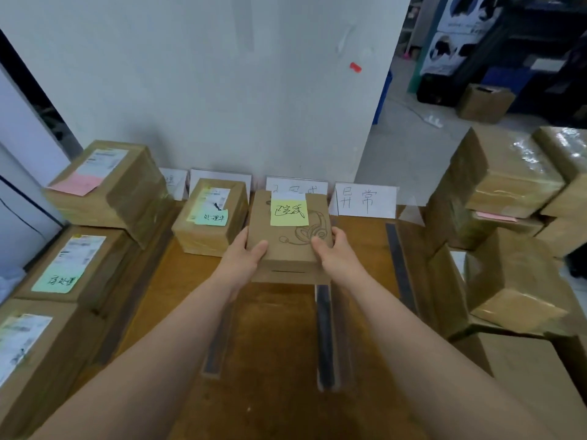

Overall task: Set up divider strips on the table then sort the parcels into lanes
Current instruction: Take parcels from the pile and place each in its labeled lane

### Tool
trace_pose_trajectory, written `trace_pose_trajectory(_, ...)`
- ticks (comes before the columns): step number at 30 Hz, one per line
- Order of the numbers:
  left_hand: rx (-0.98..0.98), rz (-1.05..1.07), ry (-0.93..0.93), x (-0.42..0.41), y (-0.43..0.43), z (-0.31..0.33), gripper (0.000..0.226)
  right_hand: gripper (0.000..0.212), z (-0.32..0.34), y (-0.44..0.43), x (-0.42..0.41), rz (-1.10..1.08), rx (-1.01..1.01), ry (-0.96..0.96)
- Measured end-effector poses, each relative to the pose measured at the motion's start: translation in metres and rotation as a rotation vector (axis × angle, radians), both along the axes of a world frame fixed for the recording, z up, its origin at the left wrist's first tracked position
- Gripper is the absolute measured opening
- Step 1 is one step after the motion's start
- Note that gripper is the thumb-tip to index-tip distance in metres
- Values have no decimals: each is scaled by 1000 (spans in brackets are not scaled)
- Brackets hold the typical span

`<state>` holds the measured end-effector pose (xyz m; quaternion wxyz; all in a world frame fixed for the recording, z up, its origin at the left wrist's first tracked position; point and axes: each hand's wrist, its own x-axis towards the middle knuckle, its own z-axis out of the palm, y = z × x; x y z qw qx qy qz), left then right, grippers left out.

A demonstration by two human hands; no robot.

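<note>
A brown cardboard parcel (287, 249) with a yellow sticky note and a headset drawing is held between both hands over the middle lane of the wooden table (273, 338). My left hand (243, 260) grips its left side, thumb on top. My right hand (333, 258) grips its right side the same way. Dark divider strips (325, 338) lie lengthwise on the table, another (400, 262) to the right and one (216, 347) partly hidden under my left forearm. A parcel with a green note (209, 217) sits in the lane to the left.
Paper lane signs (365, 200) stand against the white wall at the table's far end. Several taped parcels (95, 185) are stacked along the left edge, more (508, 185) piled on the right. A floor with boxes lies beyond at the upper right.
</note>
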<state>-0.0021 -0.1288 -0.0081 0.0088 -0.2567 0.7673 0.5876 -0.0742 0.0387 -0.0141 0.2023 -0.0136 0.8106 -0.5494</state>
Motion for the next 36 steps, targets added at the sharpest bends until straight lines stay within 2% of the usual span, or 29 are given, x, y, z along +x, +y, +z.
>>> trace_pose_trajectory(5,42,13,-95,-29,-12,-21,65,58,-19,-15,-24,-23,31,-60)
trace_pose_trajectory(14,55,7,-103,-85,-14,-55,57,62,-47,-34,-67,-103,62,-136)
trace_pose_trajectory(23,76,55,-133,-111,-25,-85,62,68,-76,-48,-86,-113,45,-177)
trace_pose_trajectory(36,54,88,-200,-128,-29,-108,69,63,-90,-55,-99,-108,28,-196)
